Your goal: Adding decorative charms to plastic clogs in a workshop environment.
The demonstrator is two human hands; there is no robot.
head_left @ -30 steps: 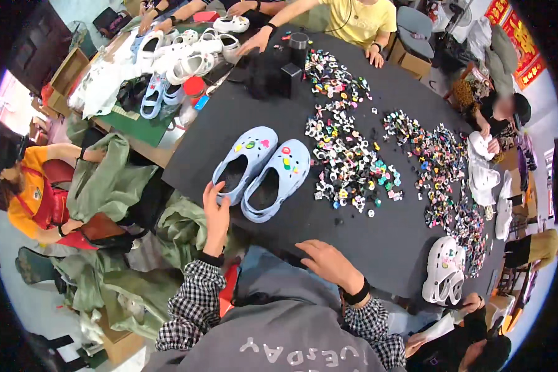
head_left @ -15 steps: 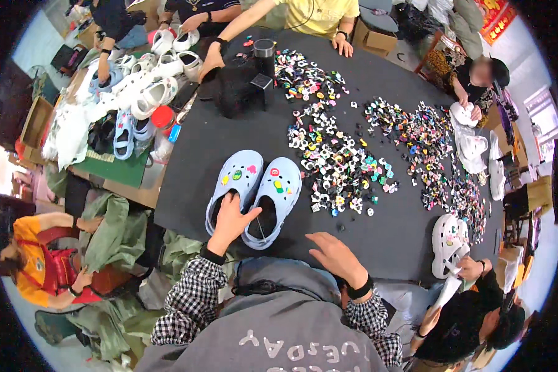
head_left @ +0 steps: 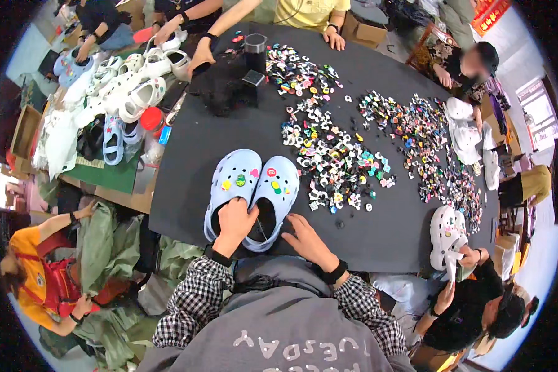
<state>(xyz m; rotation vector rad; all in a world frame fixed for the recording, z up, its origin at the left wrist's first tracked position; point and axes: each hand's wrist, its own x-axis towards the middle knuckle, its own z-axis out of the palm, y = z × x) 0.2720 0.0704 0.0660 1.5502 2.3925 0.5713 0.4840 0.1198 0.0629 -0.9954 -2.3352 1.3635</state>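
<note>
A pair of light blue clogs stands side by side on the dark table, toes pointing away from me. Colourful charms sit in the holes of both toes. My left hand (head_left: 234, 224) reaches into the heel opening of the left clog (head_left: 235, 166), fingers bent round its inner rim, partly hidden inside. My right hand (head_left: 309, 240) is open and empty, its fingers stretched out beside the outer heel edge of the right clog (head_left: 281, 180). Whether the fingertips touch that clog I cannot tell.
Loose shoe charms (head_left: 328, 161) lie in heaps across the dark table (head_left: 186, 180). A black cup (head_left: 255, 53) stands farther back. White clogs (head_left: 139, 99) crowd a side table at left. At right, a co-worker handles a white clog (head_left: 444, 232). Other people sit around.
My right hand has moved left and forward, up beside the right clog. My left hand has shifted toward the inner side of the left clog. The clogs stay together on the table.
</note>
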